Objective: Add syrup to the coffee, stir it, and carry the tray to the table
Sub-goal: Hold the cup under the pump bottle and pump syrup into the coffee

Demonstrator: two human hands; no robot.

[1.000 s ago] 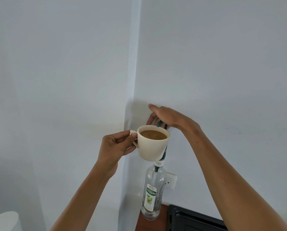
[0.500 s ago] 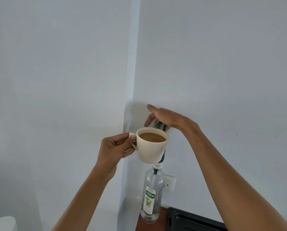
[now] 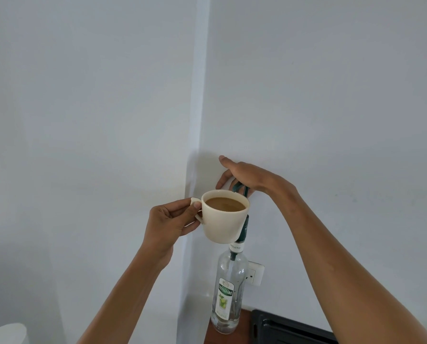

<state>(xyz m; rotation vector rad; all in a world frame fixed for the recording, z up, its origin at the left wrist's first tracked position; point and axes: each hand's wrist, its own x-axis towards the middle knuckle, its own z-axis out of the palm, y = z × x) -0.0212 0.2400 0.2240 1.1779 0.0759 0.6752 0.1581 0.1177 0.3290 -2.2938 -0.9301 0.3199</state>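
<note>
A cream cup (image 3: pixel 223 224) full of light brown coffee is held up in the air by its handle in my left hand (image 3: pixel 169 224). Right behind the cup stands a clear glass syrup bottle (image 3: pixel 228 291) with a green and white label and a dark green pump on top. My right hand (image 3: pixel 244 176) lies palm down on the pump head (image 3: pixel 239 188), fingers spread. The pump spout sits at the cup's far rim. The cup hides the pump's middle part.
The bottle stands on a brown wooden counter (image 3: pixel 242 324) in a wall corner. A black tray (image 3: pixel 289 331) lies just right of it. A white wall socket (image 3: pixel 256 273) is behind the bottle. A white rounded object (image 3: pixel 6 333) shows at the bottom left.
The cup, the bottle and both hands have stayed almost still in the picture. The view has shifted very slightly.
</note>
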